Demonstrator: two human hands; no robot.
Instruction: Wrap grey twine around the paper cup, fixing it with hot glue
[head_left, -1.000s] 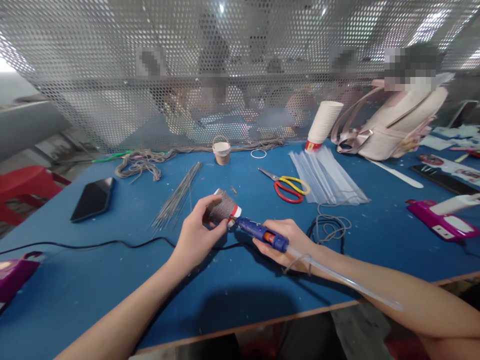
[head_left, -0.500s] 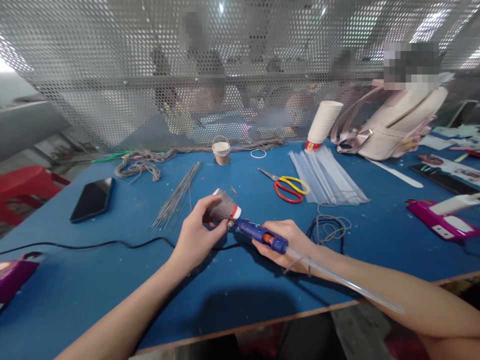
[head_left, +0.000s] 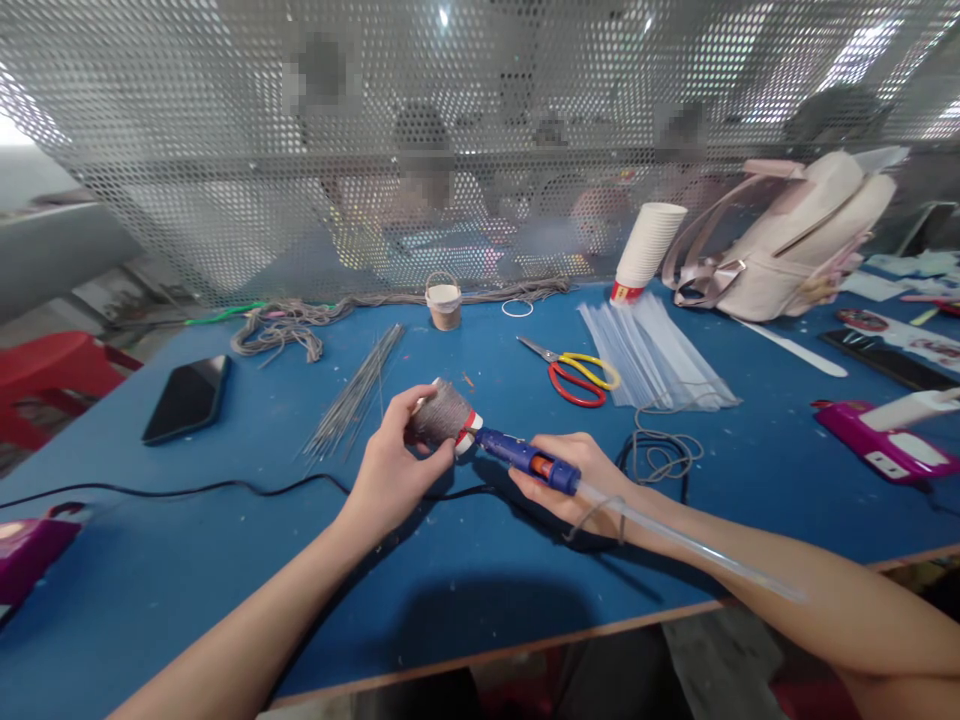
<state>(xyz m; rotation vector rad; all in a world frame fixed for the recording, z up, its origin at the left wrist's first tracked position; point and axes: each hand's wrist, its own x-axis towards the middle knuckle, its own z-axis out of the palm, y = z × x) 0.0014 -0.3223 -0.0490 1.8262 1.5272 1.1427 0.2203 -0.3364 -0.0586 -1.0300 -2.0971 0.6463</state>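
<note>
My left hand (head_left: 390,465) is wrapped round a paper cup (head_left: 444,416) that lies sideways and is covered in grey cord, with a red and white rim showing. My right hand (head_left: 577,478) grips a blue glue gun (head_left: 525,456). Its nozzle touches the cup's rim. A clear glue stick (head_left: 690,548) sticks out of the gun's back along my forearm. Both hands hover just above the blue table (head_left: 465,570).
A bundle of grey wires (head_left: 352,392) and a black phone (head_left: 186,397) lie to the left. Red-and-yellow scissors (head_left: 574,375), clear glue sticks (head_left: 656,350), stacked paper cups (head_left: 645,250) and a pink bag (head_left: 787,240) sit to the right. A black cable (head_left: 172,490) crosses the table. People sit behind a perforated screen (head_left: 225,150).
The cup and glue gun have risen slightly and the cup has turned a little in my left hand. My right hand has shifted a bit up and left with the gun.
</note>
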